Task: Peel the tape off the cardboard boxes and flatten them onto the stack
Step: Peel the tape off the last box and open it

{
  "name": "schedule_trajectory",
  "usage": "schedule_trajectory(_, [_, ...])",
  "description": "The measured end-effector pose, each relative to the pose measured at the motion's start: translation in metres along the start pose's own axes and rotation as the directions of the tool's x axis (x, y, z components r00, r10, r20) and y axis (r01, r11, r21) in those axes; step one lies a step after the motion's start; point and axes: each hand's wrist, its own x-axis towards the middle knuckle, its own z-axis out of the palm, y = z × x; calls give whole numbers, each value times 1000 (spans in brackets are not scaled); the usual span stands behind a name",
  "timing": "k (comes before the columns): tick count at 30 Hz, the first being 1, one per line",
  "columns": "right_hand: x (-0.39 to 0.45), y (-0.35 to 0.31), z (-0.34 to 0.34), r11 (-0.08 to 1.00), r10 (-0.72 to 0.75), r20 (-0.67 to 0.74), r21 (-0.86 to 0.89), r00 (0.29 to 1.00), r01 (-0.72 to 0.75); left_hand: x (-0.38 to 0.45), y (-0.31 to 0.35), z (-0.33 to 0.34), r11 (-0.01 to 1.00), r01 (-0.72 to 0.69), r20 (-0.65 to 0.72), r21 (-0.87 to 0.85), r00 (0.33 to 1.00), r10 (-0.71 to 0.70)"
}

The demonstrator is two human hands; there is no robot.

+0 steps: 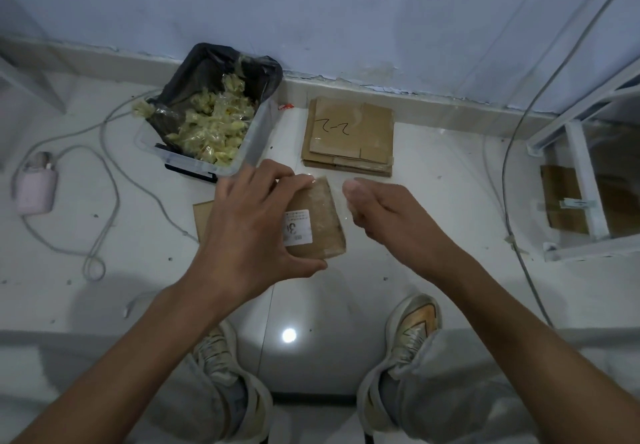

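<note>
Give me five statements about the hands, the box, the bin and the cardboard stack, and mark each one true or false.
1. The left hand grips the small box. True.
2. The right hand holds scissors. False: it pinches clear tape beside the box.
3. The plastic bin holds crumpled tape. True.
4. The flattened stack lies inside the bin. False: it lies on the floor, to the bin's right.
5. The box carries a white label. True.

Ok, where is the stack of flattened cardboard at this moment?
In the head view the stack of flattened cardboard lies on the floor by the wall, right of the clear bin of tape scraps, beyond the taped box held in the left hand.
</note>
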Motion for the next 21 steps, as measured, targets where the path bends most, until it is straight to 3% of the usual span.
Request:
schedule_trajectory(3, [1, 5, 9, 977, -78, -111, -208, 991, 54, 0, -1, 1, 1000, 2, -40, 23, 999, -1])
schedule_trajectory(8, [3, 10, 21, 970, -224, -139, -125, 965, 207, -4, 3, 5, 998, 49, -16, 45, 999, -49])
schedule_trajectory(13, [-5, 6, 0, 955, -138, 20, 268, 990, 127, -10, 4, 7, 986, 15, -6, -164, 1000, -16])
schedule_trajectory(17, [-9, 0, -9, 885, -142, 103, 459, 984, 79, -12, 2, 4, 958, -17, -5, -285, 1000, 16])
schedule_trajectory(19, [-11, -3, -8, 896, -136, 166, 440, 977, 50, -15, 3, 5, 918, 22, 32, -396, 999, -10])
schedule_trajectory(21, [-15, -5, -2, 949, -144, 215, 306, 966, 73, -17, 5, 7, 831, 141, 109, -538, 989, -97])
